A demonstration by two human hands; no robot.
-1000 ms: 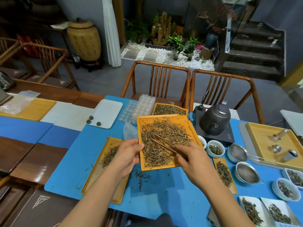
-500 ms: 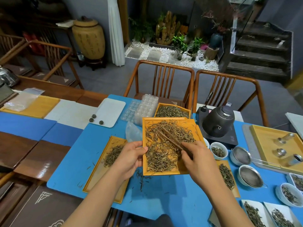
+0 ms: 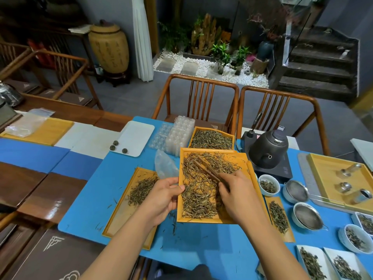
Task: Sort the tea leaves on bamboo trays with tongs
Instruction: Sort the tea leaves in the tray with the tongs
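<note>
Left hand [image 3: 161,196] grips the rectangular bamboo tray [image 3: 248,164]; right hand [image 3: 238,194] pinches slim wooden tongs [image 3: 207,169], seemingly over wiry tea leaves [image 3: 198,197].

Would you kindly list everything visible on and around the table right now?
bamboo trays: three with tea leaves, yellow, table centre
tongs: one, brown, over centre tray
kettle: one, dark grey, right of trays
strainers: two, metal, right side
white tray: one, holding three dark tea balls
blue mat: one, under trays
chairs: two, wooden, behind table
left hand: holds centre tray's left edge
right hand: grips tongs
</note>
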